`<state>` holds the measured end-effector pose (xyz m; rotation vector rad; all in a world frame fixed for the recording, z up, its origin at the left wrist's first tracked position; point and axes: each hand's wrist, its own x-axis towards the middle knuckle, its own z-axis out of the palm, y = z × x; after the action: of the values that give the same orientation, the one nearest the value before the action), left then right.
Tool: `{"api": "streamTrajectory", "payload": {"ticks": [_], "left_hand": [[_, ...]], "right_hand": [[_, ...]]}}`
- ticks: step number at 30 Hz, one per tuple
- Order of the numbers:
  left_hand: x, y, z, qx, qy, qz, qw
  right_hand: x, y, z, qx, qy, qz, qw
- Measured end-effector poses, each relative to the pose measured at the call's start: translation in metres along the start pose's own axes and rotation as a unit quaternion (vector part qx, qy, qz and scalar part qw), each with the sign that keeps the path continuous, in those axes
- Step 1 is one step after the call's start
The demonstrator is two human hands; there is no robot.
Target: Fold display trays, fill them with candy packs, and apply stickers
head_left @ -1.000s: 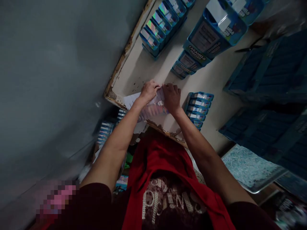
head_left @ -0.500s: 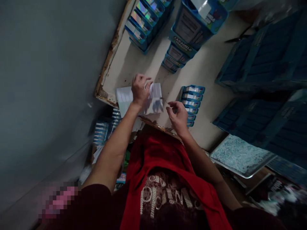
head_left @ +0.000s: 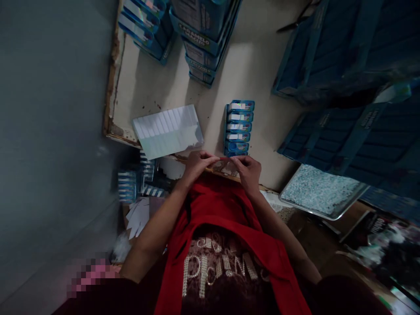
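Note:
Between the fingertips of both my hands a thin, narrow strip is stretched, looking reddish against the table edge; its material is too small to tell [head_left: 225,159]. My left hand [head_left: 198,165] pinches one end, my right hand [head_left: 248,171] the other. Just beyond them stands a row of small blue packs [head_left: 239,127] with white and shiny strips on their ends, held in a blue tray. A sheet of pale labels [head_left: 169,131] lies to the left of this row, overhanging the table's near edge, with no hand on it.
Stacked blue display boxes [head_left: 200,52] marked "Caramelo Macizo" rise at the back of the table [head_left: 259,57]. Large wrapped blue bundles [head_left: 348,144] fill the right side, beside a metal tray [head_left: 334,215] of small pale-blue pieces. Dark scissors [head_left: 290,26] lie at the back right.
My left hand has left the label sheet and come down toward me. Both hands have drawn together at the table's near edge, with the thin strip now between them. The view has shifted.

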<state>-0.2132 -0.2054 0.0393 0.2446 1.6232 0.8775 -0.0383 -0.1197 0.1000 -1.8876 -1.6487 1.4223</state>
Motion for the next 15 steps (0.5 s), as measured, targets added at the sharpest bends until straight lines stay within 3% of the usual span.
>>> {"api": "streamTrajectory", "payload": {"ticks": [4,9,13,15], "left_hand": [[0.002,0.006,0.023,0.016,0.035,0.006,0.999],[0.029,0.028,0.028,0.05,0.064,0.04,0.996],[0.049,0.025,0.028,0.025,0.043,0.033,0.998],[0.058,0.017,0.035,-0.022,0.023,-0.004,0.999]], "right_hand": [[0.005,0.016,-0.011,-0.031,0.057,-0.051,0.997],[0.037,0.02,-0.006,-0.087,0.056,-0.092,0.99],[0.054,0.028,-0.001,-0.126,0.062,-0.109,0.984],[0.062,0.034,-0.001,-0.131,0.101,-0.094,0.982]]}}
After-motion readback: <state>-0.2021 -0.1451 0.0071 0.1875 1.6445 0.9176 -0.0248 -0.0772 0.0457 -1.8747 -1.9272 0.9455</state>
